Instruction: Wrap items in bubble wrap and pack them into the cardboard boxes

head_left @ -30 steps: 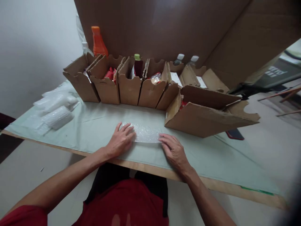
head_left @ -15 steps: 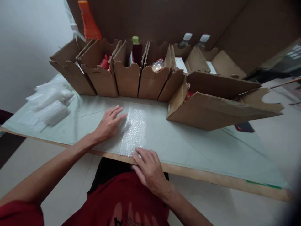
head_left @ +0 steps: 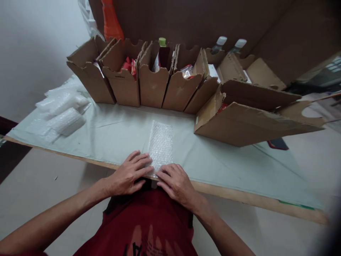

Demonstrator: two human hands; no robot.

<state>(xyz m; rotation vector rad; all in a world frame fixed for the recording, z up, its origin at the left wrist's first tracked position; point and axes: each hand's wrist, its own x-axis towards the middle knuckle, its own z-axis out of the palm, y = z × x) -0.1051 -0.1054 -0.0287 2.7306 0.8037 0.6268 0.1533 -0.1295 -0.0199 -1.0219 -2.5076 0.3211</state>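
Left hand (head_left: 130, 173) has come down from beside the far part of the bubble wrap (head_left: 161, 144) to its near end since half a second ago; right hand (head_left: 174, 181) has stayed at that end.

Head view: bubble wrap lies flat on the table (head_left: 218, 160), long side running away from me, near end at the table edge between my hands. My left fingers are fairly straight, a little spread, tips at its near left corner, thumb apart from them, gripping nothing. My right fingers are bent over the near right corner, touching it, thumb a little apart; cannot tell whether they pinch it.

Off to my left, a pile of bubble wrap (head_left: 66, 121). Across the back, a row of cardboard boxes (head_left: 151, 89), an orange bottle (head_left: 113, 25) behind. Right of my wrap, one larger-looking box (head_left: 253, 124) set crosswise, red showing inside.
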